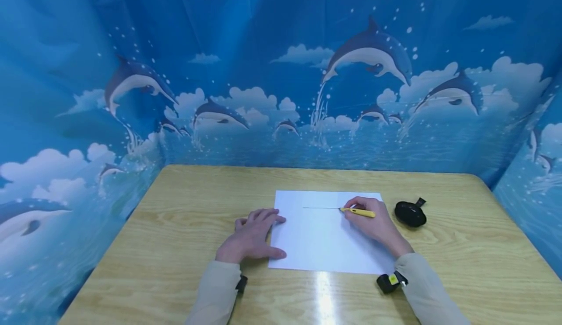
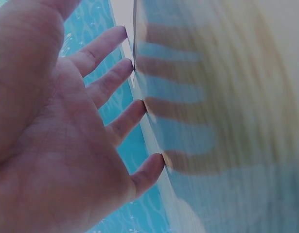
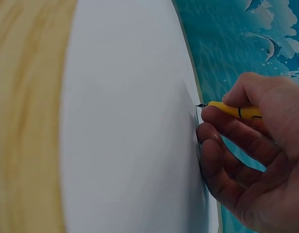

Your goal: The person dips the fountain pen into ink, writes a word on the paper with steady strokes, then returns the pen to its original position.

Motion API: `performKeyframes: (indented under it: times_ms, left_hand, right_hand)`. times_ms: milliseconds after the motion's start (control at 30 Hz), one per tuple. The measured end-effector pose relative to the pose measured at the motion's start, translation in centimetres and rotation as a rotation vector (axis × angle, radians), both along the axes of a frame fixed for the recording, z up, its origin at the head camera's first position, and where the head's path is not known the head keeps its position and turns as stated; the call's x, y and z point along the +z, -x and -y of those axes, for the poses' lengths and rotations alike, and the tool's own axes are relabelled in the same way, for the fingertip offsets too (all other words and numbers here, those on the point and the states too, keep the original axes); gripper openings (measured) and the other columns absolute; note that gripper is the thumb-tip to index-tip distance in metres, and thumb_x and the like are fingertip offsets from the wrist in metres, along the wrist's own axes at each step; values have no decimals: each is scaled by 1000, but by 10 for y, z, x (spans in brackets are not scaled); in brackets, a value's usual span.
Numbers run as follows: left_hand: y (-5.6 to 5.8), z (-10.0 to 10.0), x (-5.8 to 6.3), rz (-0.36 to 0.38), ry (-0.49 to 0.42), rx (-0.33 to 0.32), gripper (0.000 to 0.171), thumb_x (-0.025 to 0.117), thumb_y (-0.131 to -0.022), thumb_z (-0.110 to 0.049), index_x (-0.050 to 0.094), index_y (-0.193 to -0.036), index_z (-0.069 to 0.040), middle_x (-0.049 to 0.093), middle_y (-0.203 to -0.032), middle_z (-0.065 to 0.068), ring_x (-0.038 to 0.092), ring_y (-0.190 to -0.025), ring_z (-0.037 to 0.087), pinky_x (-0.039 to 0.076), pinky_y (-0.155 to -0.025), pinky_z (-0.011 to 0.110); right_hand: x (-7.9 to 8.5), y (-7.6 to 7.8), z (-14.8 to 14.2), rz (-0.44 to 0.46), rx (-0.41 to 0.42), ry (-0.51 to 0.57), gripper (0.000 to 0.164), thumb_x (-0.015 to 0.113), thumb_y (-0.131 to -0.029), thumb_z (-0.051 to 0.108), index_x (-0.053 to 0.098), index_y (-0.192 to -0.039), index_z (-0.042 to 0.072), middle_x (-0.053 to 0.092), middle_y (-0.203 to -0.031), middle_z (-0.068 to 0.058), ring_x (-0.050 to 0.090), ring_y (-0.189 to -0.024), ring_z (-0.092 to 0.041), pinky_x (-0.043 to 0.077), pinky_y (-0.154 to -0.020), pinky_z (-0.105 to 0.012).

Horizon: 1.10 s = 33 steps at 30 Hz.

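A white sheet of paper [image 1: 316, 244] lies on the wooden table, with a thin dark straight line [image 1: 320, 208] across its upper part. My right hand [image 1: 371, 220] pinches a yellow fountain pen [image 1: 363, 213] between thumb and fingers. The pen's dark nib touches the paper at the right end of the line; in the right wrist view the nib of the pen [image 3: 227, 109] points at the sheet. My left hand [image 1: 252, 237] rests with spread fingers at the paper's left edge. In the left wrist view the fingertips [image 2: 151, 167] of that hand press on the surface.
A small black oval object [image 1: 410, 213] with a short tab lies on the table [image 1: 184, 217] right of the paper. Behind the table hangs a blue curtain [image 1: 263, 71] printed with dolphins. Each wrist wears a black camera; the right one [image 1: 388, 283] sits near the paper's lower right corner.
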<state>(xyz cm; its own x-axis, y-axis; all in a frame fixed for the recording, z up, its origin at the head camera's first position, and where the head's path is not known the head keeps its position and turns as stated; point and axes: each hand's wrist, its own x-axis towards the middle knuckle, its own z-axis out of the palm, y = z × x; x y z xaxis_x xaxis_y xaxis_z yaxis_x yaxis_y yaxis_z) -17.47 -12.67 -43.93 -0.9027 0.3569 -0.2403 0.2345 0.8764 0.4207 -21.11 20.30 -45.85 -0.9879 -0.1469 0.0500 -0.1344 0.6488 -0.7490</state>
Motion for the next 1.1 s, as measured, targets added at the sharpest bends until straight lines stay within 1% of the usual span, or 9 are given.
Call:
performKeyframes:
  times_ms: [167, 567, 933, 1100]
  left_hand:
    - [0, 0, 0, 2, -1, 3, 80, 83, -79, -56, 52, -148, -29, 34, -167, 1, 25, -154, 39, 23, -115, 73]
    - [0, 0, 0, -1, -9, -1, 80, 83, -79, -55, 52, -148, -29, 34, -167, 1, 25, -154, 39, 24, -114, 73]
    - [-2, 0, 2, -7, -6, -10, 80, 83, -79, -55, 52, -147, -27, 34, -166, 2, 27, -153, 40, 26, -112, 73]
    - [-2, 0, 1, -9, -8, -10, 80, 83, -79, -55, 52, -147, -27, 34, -166, 1, 27, -153, 40, 26, -113, 73]
  right_hand:
    - [1, -2, -2, 3, -14, -11, 14, 72, -93, 18, 76, -104, 11, 75, -92, -5, 58, -72, -15, 47, -62, -26]
    - [1, -4, -8, 6, -27, -9, 16, 73, -93, 20, 75, -105, 11, 73, -88, -4, 57, -69, -14, 47, -60, -25]
    - [3, -7, -11, -13, -45, -20, 16, 72, -92, 19, 76, -105, 11, 75, -93, -5, 57, -71, -14, 46, -61, -24]
    - [3, -8, -11, 7, -59, -30, 17, 71, -93, 20, 75, -106, 10, 75, -91, -5, 57, -71, -15, 46, -60, -25]
